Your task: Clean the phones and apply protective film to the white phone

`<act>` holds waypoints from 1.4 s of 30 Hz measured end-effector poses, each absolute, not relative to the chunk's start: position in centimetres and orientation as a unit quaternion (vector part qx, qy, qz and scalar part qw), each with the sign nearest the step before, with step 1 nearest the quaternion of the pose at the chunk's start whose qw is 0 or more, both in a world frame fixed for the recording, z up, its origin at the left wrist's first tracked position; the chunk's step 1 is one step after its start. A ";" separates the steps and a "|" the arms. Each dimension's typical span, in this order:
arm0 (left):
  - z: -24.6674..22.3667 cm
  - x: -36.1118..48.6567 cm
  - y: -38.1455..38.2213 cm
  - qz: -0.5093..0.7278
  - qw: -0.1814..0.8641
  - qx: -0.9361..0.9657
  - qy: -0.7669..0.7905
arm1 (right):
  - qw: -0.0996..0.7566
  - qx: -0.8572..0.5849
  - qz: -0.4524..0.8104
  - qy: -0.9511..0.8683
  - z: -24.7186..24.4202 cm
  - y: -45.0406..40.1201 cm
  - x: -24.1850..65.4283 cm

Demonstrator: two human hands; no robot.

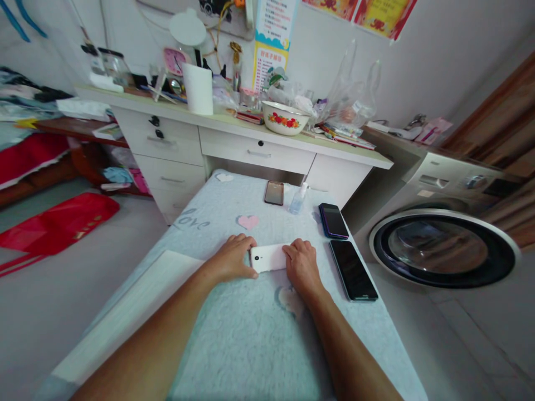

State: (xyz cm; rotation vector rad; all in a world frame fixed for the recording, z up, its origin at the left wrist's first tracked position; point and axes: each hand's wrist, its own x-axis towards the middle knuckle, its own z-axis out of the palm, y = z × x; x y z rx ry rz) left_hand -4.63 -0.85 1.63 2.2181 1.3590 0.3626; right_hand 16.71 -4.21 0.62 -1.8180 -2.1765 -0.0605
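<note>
A white phone (pixel 268 258) lies sideways in the middle of the cloth-covered table (pixel 234 334), its back and dark camera lens facing up. My left hand (pixel 232 258) is at its left end, thumb at the lower corner and fingers at the upper one. The right end is gripped by my right hand (pixel 301 265), with the thumb on top and the fingers curled. Right of that hand lie a large black phone (pixel 354 271) and a smaller dark phone (pixel 333 221). Beyond my hands are a phone case (pixel 274 192) and a clear spray bottle (pixel 298 199).
A white strip (pixel 137 306) lies along the table's left side. Behind stands a white desk (pixel 167 161) bearing a flowered bowl (pixel 286 118), a paper roll (pixel 198 89) and plastic bags (pixel 351 100). A washing machine (pixel 443 223) is at the right, a red bag (pixel 62 223) on the left floor.
</note>
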 end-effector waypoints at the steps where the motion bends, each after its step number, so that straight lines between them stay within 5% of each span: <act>1: 1.7 -4.6 -0.9 0.134 0.256 0.816 0.501 | 0.153 -0.623 -0.017 -0.767 0.6 -4.3 16.4; 15: 1.9 -4.3 -1.2 0.137 0.245 0.813 0.511 | 0.152 -0.484 0.064 -0.859 1.9 -6.0 14.0; 28: 1.4 -4.4 -1.0 0.147 0.245 0.823 0.490 | 0.172 -0.584 0.013 -0.793 0.5 -4.6 14.2; 42: 0.6 -4.4 -0.7 0.177 0.273 0.817 0.475 | 0.165 -0.520 0.036 -0.837 0.8 -4.3 14.0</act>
